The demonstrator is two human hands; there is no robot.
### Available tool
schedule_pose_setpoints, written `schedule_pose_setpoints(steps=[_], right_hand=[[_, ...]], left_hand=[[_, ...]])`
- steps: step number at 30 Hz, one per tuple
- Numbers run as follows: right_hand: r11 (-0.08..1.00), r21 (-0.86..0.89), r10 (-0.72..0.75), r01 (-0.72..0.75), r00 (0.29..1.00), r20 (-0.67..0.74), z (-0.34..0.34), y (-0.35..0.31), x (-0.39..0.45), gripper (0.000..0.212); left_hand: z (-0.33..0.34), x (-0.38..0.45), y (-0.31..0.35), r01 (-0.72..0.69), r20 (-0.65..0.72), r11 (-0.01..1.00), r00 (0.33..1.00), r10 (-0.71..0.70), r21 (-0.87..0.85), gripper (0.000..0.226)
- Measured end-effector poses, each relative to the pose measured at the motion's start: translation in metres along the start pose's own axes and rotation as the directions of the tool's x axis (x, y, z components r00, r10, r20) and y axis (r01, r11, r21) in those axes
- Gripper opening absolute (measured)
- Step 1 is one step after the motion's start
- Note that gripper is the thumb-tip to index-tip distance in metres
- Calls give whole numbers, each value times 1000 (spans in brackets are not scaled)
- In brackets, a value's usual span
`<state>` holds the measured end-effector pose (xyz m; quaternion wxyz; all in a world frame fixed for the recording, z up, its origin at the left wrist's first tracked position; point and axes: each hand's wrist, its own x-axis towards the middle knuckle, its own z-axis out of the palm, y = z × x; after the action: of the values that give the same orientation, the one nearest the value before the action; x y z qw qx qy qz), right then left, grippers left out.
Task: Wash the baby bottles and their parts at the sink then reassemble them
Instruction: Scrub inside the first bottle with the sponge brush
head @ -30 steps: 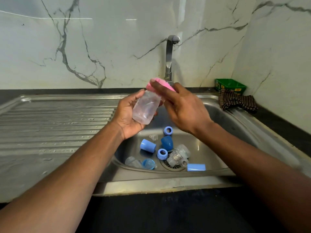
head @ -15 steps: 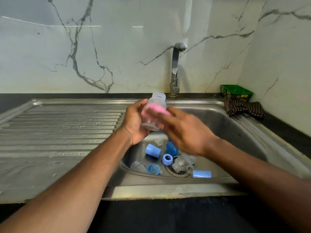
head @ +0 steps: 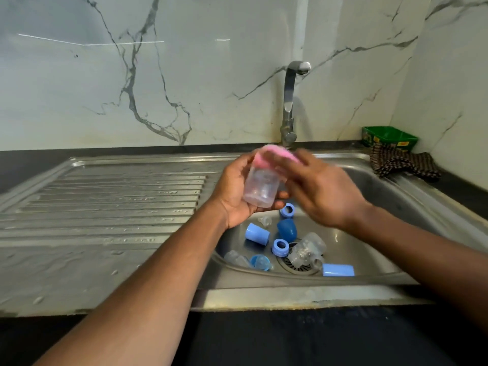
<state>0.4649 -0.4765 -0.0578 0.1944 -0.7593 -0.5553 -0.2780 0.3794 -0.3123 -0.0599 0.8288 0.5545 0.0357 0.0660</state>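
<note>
Scrubbing is the step in hand, so judge your grip first. Your left hand has its fingers and thumb curled round the clear bottle, holding it tilted above the basin of the sink, just in front of the tap. Your right hand presses a pink sponge onto the bottle's upper end; that hand is blurred, and the fingers look fairly straight over the sponge, though how they lie under it cannot be told.

To do this well, keep the bottle seated deep in the left palm, because wet plastic will likely slip if only the fingertips carry it. Work the sponge round the rim and neck, turning the bottle a little with the left hand so that no side is missed. Stay over the basin, so a drop lands among the parts and not on the draining board.

No water shows at the tap, so rinsing probably has to follow. Down by the drain wait two blue rings, several blue caps and another clear bottle; most of the washing, and all the reassembly, looks yet to come.
</note>
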Motion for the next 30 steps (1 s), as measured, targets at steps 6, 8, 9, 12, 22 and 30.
schedule_pose_setpoints(steps=[6, 8, 9, 12, 22, 30], right_hand=[[970, 54, -242, 235, 945, 221, 1, -7, -21, 49], [982, 55, -190, 182, 964, 187, 5, -3, -12, 49], [993, 99, -81, 70, 990, 112, 7, 4, -6, 51], [975, 177, 131, -131, 991, 11, 4, 19, -4, 51], [992, 119, 55, -50, 997, -44, 0, 3, -5, 55], [997, 48, 62, -57, 991, -117, -4, 11, -2, 50]], left_hand=[[-3, 10, -4, 73, -106, 997, 992, -73, -1, 40], [-2, 10, -1, 70, -88, 997, 994, -69, 13, 34], [-3, 9, 0, 54, -102, 998, 993, -51, 24, 33], [-3, 9, 0, 18, -141, 999, 990, -13, 34, 34], [-3, 10, -3, 12, -72, 998, 997, -16, -57, 45], [2, 8, -6, 17, -27, 1000, 999, -18, -23, 44]])
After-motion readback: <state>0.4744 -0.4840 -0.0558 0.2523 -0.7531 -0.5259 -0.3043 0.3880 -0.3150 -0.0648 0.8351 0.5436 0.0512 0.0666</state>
